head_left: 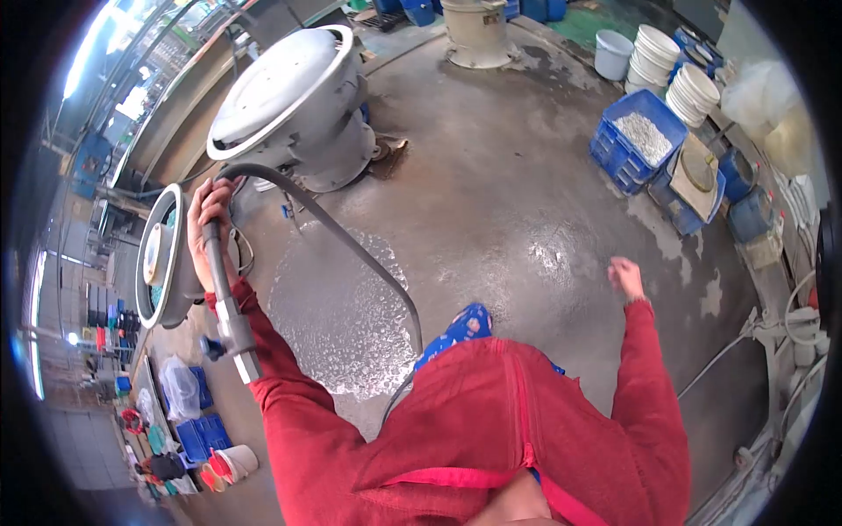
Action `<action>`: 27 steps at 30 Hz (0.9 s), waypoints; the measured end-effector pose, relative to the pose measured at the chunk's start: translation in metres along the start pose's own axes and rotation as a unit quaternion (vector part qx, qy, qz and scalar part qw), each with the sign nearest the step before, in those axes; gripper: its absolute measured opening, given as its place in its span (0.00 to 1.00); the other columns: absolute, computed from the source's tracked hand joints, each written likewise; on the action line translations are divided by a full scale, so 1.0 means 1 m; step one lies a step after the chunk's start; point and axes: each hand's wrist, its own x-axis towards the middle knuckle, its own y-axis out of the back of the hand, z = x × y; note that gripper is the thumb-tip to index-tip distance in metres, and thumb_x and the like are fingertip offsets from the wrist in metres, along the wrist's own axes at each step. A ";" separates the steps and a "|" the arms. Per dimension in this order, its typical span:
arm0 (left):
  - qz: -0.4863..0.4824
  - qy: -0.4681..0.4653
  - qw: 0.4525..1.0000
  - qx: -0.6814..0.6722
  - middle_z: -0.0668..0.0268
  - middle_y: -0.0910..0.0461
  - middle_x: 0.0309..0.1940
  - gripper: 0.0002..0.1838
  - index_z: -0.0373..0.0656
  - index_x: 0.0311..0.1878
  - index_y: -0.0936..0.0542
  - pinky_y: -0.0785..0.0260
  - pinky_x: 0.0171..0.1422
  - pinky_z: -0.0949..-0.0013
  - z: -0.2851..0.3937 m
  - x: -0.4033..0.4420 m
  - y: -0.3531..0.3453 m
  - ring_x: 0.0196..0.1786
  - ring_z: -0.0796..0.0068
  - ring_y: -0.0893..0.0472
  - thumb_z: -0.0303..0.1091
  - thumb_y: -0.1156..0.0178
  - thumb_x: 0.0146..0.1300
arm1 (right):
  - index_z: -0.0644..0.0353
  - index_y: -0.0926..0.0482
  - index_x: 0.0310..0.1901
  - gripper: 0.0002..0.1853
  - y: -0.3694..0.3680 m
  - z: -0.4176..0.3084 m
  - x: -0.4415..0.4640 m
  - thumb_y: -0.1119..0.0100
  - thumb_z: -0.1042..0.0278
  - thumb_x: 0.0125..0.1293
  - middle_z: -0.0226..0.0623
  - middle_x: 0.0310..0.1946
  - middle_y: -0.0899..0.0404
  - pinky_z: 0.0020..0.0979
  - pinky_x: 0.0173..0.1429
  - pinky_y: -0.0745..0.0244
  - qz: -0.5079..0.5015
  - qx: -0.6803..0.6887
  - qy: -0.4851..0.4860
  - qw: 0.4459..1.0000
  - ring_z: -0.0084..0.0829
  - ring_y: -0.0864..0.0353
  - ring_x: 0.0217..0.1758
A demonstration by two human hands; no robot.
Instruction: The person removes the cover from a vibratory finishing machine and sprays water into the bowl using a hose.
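Observation:
My left hand is wrapped round a dark hose near its metal end. A ball valve with a blue handle hangs from that end, beside my red sleeve. The hose arcs over and drops past my front towards the floor. My right hand is held out to the right above the wet floor, its fingers curled in, and I see nothing in it. Just beyond my left hand stand a large round tub machine with a pale domed top and a smaller bowl machine holding greenish pieces.
Water and foam cover the floor by my feet. On the right are a blue crate of pale pieces, stacked white buckets and blue containers. Another round machine stands at the back. Blue bins sit at lower left.

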 end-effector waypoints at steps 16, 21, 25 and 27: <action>-0.019 0.170 0.985 0.037 0.65 0.40 0.27 0.06 0.33 0.33 0.39 0.40 0.17 0.84 -0.090 0.571 -0.034 0.25 0.83 0.38 0.24 0.53 0.63 | 0.54 0.34 0.22 0.07 0.096 0.063 0.179 0.52 0.65 0.55 0.35 0.18 0.31 0.33 0.16 0.38 0.167 0.388 -0.324 0.846 0.33 0.32 0.16; -0.087 0.181 0.979 0.039 0.61 0.42 0.33 0.06 0.35 0.34 0.41 0.40 0.17 0.83 -0.088 0.669 -0.059 0.26 0.81 0.39 0.24 0.55 0.63 | 0.62 0.33 0.48 0.17 0.092 0.054 0.262 0.56 0.66 0.57 0.48 0.41 0.28 0.45 0.37 0.31 0.261 0.133 -0.446 0.846 0.43 0.26 0.39; -0.059 0.107 0.958 0.260 0.65 0.34 0.35 0.13 0.29 0.43 0.31 0.44 0.22 0.92 -0.110 0.738 -0.056 0.29 0.90 0.35 0.27 0.47 0.57 | 0.68 0.44 0.60 0.30 0.111 -0.036 0.471 0.49 0.74 0.54 0.53 0.54 0.35 0.40 0.61 0.41 0.383 -0.190 -0.080 0.901 0.47 0.33 0.56; 0.030 0.012 0.948 0.317 0.72 0.33 0.26 0.10 0.34 0.35 0.29 0.49 0.15 0.91 -0.146 0.771 -0.059 0.19 0.93 0.38 0.31 0.45 0.56 | 0.68 0.46 0.62 0.36 0.115 -0.178 0.615 0.43 0.74 0.52 0.53 0.60 0.42 0.35 0.67 0.50 0.306 -0.111 0.085 0.942 0.44 0.42 0.63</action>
